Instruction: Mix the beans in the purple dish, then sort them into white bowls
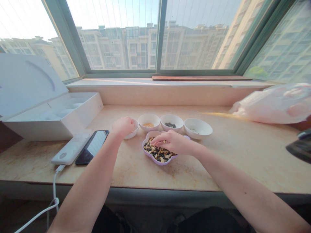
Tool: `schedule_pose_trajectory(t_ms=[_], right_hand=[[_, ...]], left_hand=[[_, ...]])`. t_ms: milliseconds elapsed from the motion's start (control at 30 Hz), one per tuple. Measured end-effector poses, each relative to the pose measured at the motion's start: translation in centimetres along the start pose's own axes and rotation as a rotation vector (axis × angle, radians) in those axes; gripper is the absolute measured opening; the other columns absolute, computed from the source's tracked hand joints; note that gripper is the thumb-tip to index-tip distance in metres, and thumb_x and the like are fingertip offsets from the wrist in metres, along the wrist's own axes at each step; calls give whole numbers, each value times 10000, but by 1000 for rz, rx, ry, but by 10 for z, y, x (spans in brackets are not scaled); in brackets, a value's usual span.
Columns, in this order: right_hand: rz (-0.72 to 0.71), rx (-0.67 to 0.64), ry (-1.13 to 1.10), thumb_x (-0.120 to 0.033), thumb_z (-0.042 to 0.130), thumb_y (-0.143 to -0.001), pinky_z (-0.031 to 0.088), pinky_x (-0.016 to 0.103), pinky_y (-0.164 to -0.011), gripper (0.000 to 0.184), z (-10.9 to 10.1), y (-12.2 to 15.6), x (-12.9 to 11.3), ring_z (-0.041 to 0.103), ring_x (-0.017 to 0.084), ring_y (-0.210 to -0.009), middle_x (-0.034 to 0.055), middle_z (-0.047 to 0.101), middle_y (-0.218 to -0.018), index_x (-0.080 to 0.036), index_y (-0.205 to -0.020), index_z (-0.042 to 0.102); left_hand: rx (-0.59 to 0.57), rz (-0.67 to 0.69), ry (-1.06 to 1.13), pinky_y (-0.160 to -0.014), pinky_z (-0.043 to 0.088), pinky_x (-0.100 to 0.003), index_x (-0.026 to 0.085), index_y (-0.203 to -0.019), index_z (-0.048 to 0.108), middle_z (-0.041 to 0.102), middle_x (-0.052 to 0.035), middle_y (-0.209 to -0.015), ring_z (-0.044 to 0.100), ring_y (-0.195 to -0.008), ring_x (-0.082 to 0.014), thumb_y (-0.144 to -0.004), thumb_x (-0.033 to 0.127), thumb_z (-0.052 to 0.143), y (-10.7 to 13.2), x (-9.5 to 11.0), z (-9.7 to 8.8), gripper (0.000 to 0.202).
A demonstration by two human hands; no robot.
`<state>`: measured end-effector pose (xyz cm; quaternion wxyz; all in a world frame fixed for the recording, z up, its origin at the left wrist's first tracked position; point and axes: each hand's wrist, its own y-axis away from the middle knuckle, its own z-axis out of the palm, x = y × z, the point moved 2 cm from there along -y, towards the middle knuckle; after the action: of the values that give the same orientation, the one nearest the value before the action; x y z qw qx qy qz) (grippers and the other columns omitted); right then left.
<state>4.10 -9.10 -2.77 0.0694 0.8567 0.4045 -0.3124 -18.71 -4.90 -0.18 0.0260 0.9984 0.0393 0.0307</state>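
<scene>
A purple flower-shaped dish (148, 154) of mixed dark and pale beans sits on the stone sill. My right hand (171, 142) rests over it, fingertips pinched among the beans. My left hand (123, 126) is closed in a loose fist over the leftmost small white bowl (133, 132), hiding most of it. Behind the dish stand three more white bowls: one with yellow grains (149, 122), one with dark beans (171, 122), and one nearly bare with a few bits (198, 128).
An open white box (60, 113) with its raised lid stands at the left. A black phone (92, 146) lies beside a white power bank (69, 150) with a cable. A pink plastic bag (274, 103) lies at the right, a dark object (300, 147) at the right edge.
</scene>
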Motion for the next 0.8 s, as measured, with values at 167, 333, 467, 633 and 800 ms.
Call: schedule_pose_trajectory(t_ms=[167, 333, 467, 633, 800], right_hand=[[6, -4, -85, -190, 551, -957, 551, 329, -919, 291, -3, 1, 1, 744, 195, -999, 24, 800, -1118, -249, -1123, 783], [129, 219, -166, -274, 658, -903, 564, 352, -835, 230, -15, 0, 13, 740, 211, -915, 64, 810, -986, -205, -1086, 779], [260, 514, 4, -298, 699, -879, 546, 338, -753, 219, -36, 2, 28, 702, 194, -758, 57, 801, -895, -207, -1055, 791], [384, 636, 242, -269, 634, -925, 524, 353, -791, 202, -50, 7, 50, 706, 222, -810, 66, 797, -882, -206, -1036, 791], [396, 613, 291, -228, 575, -942, 528, 348, -846, 269, -50, 8, 62, 710, 218, -863, 82, 799, -1020, -199, -1112, 781]], left_hand=[[5, -8, 8, -859, 558, -375, 249, -1074, 769, 757, -117, -1164, 710, -1044, -312, -888, 326, 488, 0, -2, 0, 345], [149, 109, 84, -935, 529, -350, 229, -1121, 751, 729, -105, -1224, 674, -1122, -276, -946, 288, 453, 2, 4, -3, 350], [149, 507, 255, -953, 509, -317, 232, -1167, 729, 714, -68, -1224, 668, -1086, -223, -975, 291, 498, 19, 31, -1, 306], [-143, 1005, 283, -881, 496, -273, 238, -1098, 750, 716, -37, -1098, 672, -990, -193, -906, 255, 655, 48, 68, 13, 215], [-169, 1136, 228, -879, 488, -285, 246, -1100, 763, 679, -48, -1105, 649, -1023, -222, -833, 270, 753, 54, 78, 19, 268]])
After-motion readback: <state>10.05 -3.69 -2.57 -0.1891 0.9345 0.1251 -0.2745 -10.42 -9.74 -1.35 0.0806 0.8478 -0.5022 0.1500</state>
